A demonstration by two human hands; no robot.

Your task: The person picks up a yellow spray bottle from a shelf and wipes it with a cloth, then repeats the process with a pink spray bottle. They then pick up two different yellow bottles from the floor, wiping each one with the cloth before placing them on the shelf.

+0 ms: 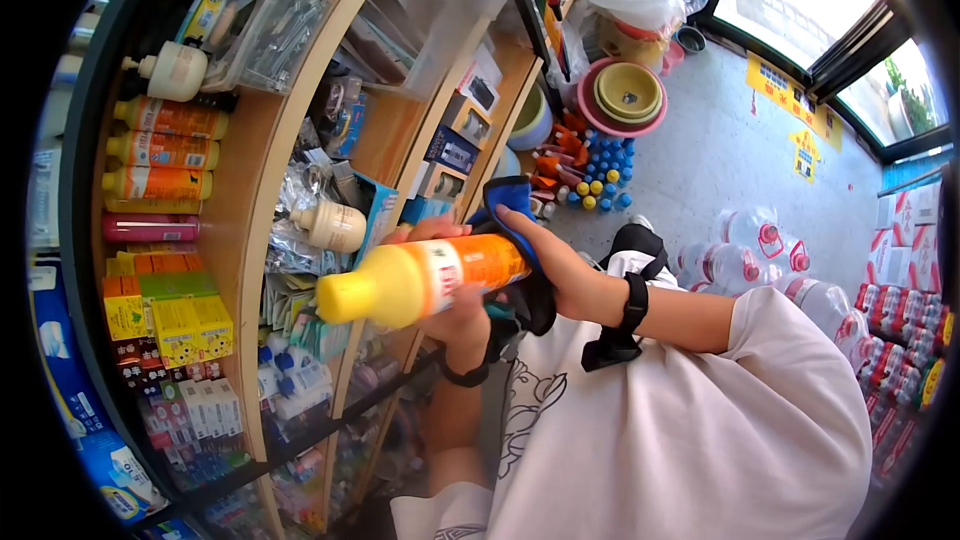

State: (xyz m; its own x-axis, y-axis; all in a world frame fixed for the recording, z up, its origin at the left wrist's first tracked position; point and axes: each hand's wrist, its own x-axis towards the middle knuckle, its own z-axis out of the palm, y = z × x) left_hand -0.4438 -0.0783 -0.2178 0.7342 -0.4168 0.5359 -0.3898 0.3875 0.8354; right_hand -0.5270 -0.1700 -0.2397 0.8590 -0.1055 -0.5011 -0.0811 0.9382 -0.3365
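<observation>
A yellow bottle (395,283) with a yellow cap and an orange and white label lies slanted across the middle of the view, its cap end blurred. My left hand (460,318) is wrapped around it from below, fingers partly behind it. At the base end, my right hand (540,245) grips a blue and black cloth (510,195) pressed against the bottle. Similar orange-labelled bottles (165,152) lie in a row on the shelf to the left. A cream pump bottle (335,227) sits on a nearer shelf level, just beyond the cap.
Wooden shelves (262,190) packed with boxes and packets fill the left side. Stacked basins (628,92) and several blue-capped bottles (608,165) stand on the floor ahead. Large clear jugs (745,265) and shrink-wrapped drink packs (905,325) are at the right, near a glass door (790,0).
</observation>
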